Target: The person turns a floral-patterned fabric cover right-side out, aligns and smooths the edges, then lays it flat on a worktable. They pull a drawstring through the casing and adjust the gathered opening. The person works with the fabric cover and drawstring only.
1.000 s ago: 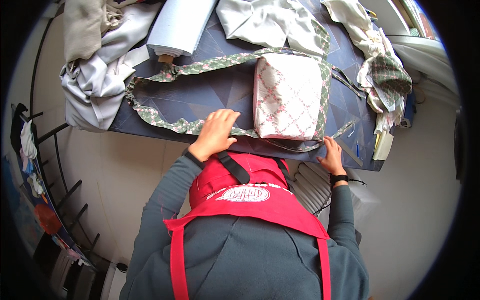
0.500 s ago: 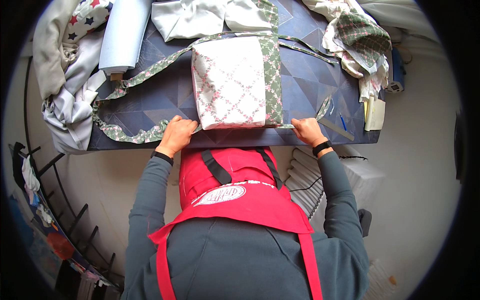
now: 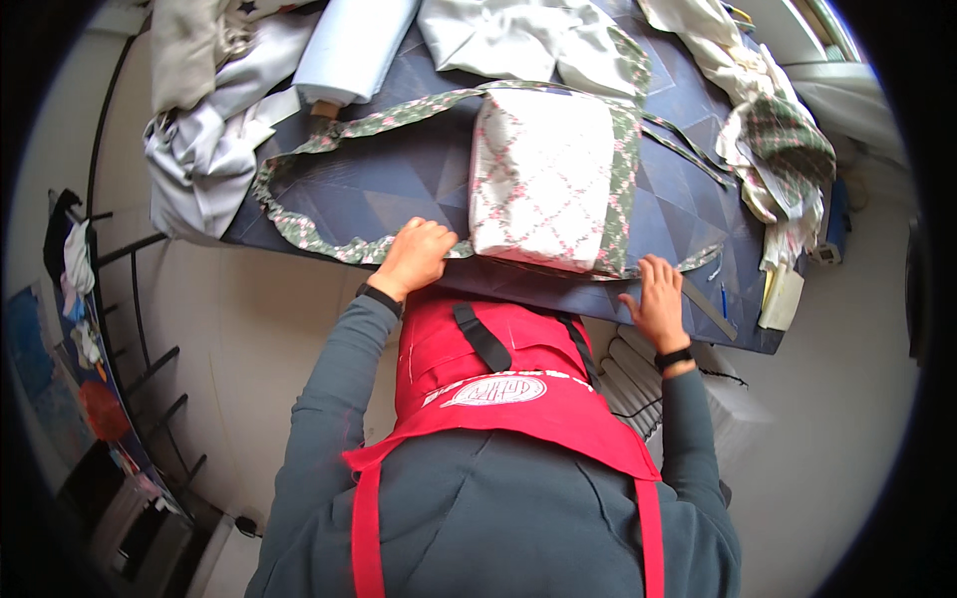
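Right hand (image 3: 658, 301) has opened from its pinch, fingers spread at the tabletop (image 3: 399, 174) edge; left hand (image 3: 417, 257) grips the green strap (image 3: 299, 231) just beside the boxy floral bundle (image 3: 543, 179) lying there — its inside hidden.

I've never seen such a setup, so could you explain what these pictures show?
No machine here: just a person's left hand and right hand, both bare, seen by a wide camera worn on the head, looking down. On the dark blue table lies a white floral piece with a green border, beside a looping green floral strap. A pale blue roll, grey cloth and a blue pen lie nearby. The left hand is on the strap, though I can't tell whether it grips; the right hand is open, near the table's edge.
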`<act>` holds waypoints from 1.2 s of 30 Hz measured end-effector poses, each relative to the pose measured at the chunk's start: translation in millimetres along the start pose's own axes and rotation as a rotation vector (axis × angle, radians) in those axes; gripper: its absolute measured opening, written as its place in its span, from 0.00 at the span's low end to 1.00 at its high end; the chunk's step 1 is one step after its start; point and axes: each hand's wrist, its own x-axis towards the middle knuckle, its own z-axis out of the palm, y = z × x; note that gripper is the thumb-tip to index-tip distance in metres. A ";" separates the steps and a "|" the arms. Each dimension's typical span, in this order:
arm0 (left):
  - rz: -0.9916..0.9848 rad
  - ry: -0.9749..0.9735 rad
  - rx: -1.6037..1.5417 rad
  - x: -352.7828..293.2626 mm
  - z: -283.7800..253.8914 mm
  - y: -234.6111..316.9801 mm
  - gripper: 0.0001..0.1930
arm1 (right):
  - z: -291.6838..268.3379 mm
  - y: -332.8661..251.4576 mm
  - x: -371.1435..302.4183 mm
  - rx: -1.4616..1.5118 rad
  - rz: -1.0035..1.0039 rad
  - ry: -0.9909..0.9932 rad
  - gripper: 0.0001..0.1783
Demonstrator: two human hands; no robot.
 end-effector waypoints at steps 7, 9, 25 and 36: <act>-0.261 0.051 -0.116 -20.4 -25.4 -30.3 0.08 | -28.6 -152.7 39.2 0.294 -0.086 0.289 0.17; -0.240 -0.003 -0.029 -20.3 -27.4 -33.8 0.07 | -36.1 -178.1 49.1 0.307 -0.084 0.419 0.16; 0.172 0.179 -0.209 -21.2 -11.2 -16.8 0.14 | 65.1 -221.8 86.5 0.508 -0.047 -0.098 0.22; -0.268 0.122 0.301 -149.0 -111.8 -193.8 0.18 | 71.5 -189.2 70.7 0.661 0.165 0.007 0.10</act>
